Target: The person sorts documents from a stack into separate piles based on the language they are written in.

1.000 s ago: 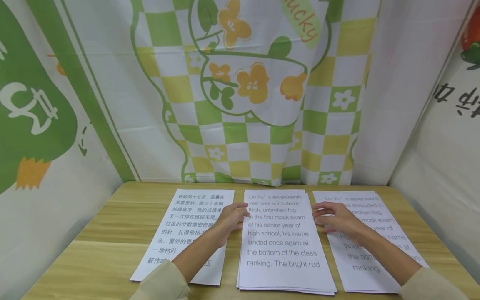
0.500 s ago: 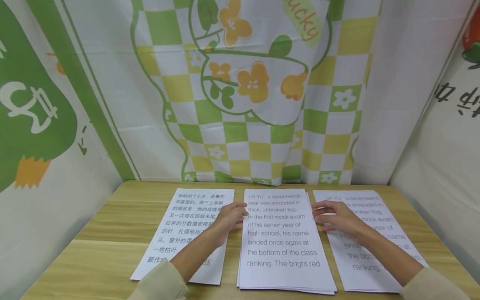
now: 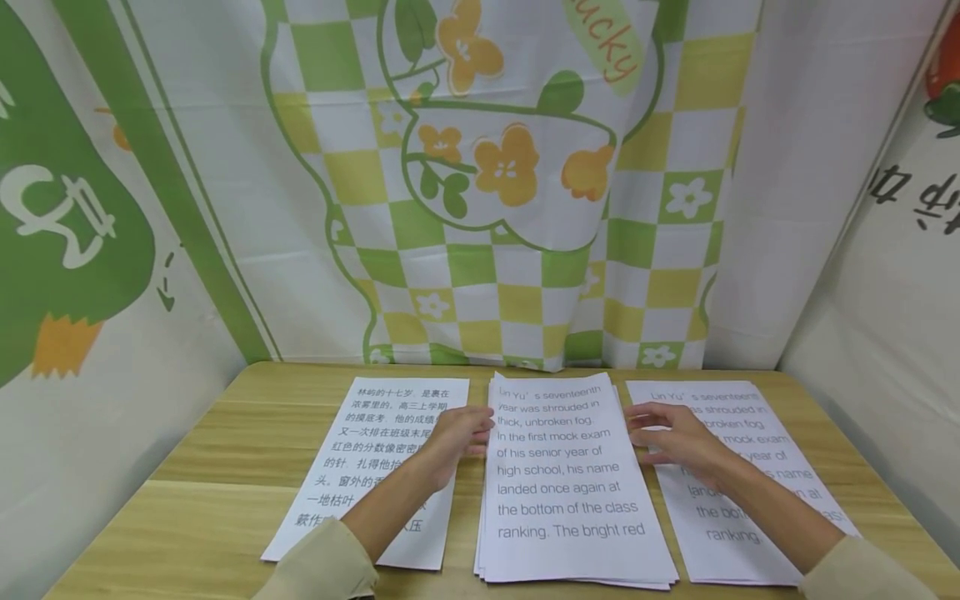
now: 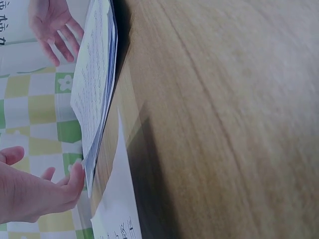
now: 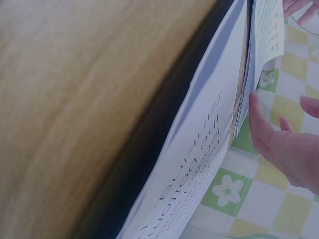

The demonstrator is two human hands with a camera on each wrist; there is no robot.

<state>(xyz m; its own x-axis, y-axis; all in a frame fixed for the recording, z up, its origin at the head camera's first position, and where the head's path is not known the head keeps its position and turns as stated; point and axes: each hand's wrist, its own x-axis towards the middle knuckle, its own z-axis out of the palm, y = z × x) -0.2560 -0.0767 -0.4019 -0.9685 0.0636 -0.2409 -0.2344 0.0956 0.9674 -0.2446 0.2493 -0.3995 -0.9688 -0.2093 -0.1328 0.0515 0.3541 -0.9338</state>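
In the head view, a middle stack of printed sheets [image 3: 562,483] lies on the table, its edges uneven and its top sheet slightly raised at the far end. My left hand [image 3: 450,442] is at the stack's left edge, fingertips against or very near the paper. On the other side, my right hand [image 3: 671,437] has its loosely bent fingers at the right edge. The left wrist view shows the left hand [image 4: 45,191] with a finger touching the paper's edge. In the right wrist view, a fingertip of the right hand [image 5: 289,142] meets the stack's side.
A stack with Chinese text [image 3: 375,500] lies to the left, partly under the left forearm. To the right is another stack with English text [image 3: 720,542], partly covered by the right arm. A patterned curtain [image 3: 487,292] hangs behind the wooden table [image 3: 202,467].
The middle stack's top sheet has shifted slightly toward me and right, and its far edge has lifted and bent. Both hands stay almost in place.
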